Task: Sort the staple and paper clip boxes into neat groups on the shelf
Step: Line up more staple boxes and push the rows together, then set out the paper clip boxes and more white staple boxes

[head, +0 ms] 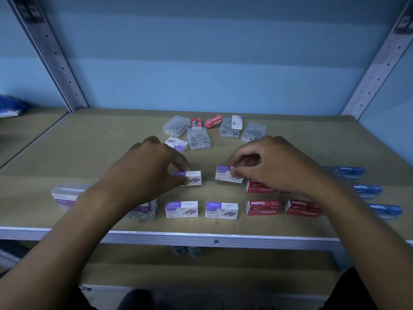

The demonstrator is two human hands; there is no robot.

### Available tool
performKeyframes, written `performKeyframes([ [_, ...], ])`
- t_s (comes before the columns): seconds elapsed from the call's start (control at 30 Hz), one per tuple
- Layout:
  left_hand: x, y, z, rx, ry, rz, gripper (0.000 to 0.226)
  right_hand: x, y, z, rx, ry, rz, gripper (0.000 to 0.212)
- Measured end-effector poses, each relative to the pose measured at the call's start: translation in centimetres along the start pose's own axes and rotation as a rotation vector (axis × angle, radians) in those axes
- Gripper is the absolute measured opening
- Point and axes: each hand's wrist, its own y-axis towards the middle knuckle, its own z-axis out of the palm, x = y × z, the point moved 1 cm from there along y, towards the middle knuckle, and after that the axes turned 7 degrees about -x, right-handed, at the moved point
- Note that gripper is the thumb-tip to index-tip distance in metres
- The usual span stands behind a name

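Note:
My left hand [154, 166] pinches a purple-and-white staple box [194, 177] on the shelf board [100, 153]. My right hand [272, 162] pinches a second purple-and-white staple box [224, 174] just right of it. Two more purple-and-white boxes [181, 209] [221, 210] stand in a row in front of them. Red staple boxes [262, 207] [301, 208] [259, 187] sit to the right, and blue boxes [366, 190] further right. Clear paper clip boxes [67, 195] [143, 211] lie at the left, partly hidden by my left arm.
A loose heap lies at the back: several clear paper clip boxes [198, 138], two red boxes [213, 121] and two purple-and-white boxes [176, 144]. Metal uprights [55, 61] [377, 72] flank the shelf. The metal front edge [201, 239] runs below the rows.

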Motion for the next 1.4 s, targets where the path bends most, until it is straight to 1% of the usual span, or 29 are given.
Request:
performKeyframes([
  [0.13, -0.3, -0.7, 0.3, -0.034, -0.018, 0.008, 0.019, 0.8, -0.5, 0.5, 0.048, -0.011, -0.036, 0.011],
  [0.33, -0.7, -1.4, 0.4, -0.045, -0.012, 0.011, 0.019, 1.3, -0.8, 1.0, 0.113, -0.051, -0.037, 0.012],
  [0.63, -1.1, -1.5, 0.1, -0.042, 0.023, 0.019, 0.017, 1.3, -0.9, 1.1, 0.126, -0.058, -0.042, 0.013],
  [0.83, -1.0, -1.4, 0.2, -0.029, 0.042, 0.019, 0.02, 1.2, -0.9, 0.9, 0.126, -0.062, -0.051, 0.018],
  [0.9, -0.9, -1.5, 0.1, -0.015, 0.034, 0.017, 0.026, 1.3, -0.9, 0.8, 0.1, -0.052, -0.042, 0.02],
  [1.0, -0.7, -1.1, -0.4, -0.024, 0.008, -0.002, 0.04, 0.7, -0.5, 0.0, 0.008, -0.051, -0.007, 0.016],
  [1.1, -0.6, 0.1, -1.0, -0.062, -0.015, -0.002, 0.039, -1.2, 0.7, -0.7, -0.114, -0.078, 0.065, 0.017],
  [1.17, -0.5, 1.5, -0.7, -0.079, -0.034, -0.005, 0.04, -2.9, 1.8, -0.6, -0.16, -0.135, 0.108, 0.023],
  [1.2, -0.4, 2.4, -0.2, -0.062, -0.048, -0.024, 0.044, -3.8, 2.3, -0.4, -0.155, -0.18, 0.133, 0.029],
  [1.27, -0.2, 4.3, 1.0, 0.03, -0.025, -0.068, 0.058, -5.1, 3.1, 0.0, -0.109, -0.251, 0.188, 0.042],
  [1.4, 0.7, 7.2, 2.8, 0.191, 0.133, -0.063, 0.078, -6.4, 3.8, 0.5, -0.049, -0.281, 0.21, 0.052],
])
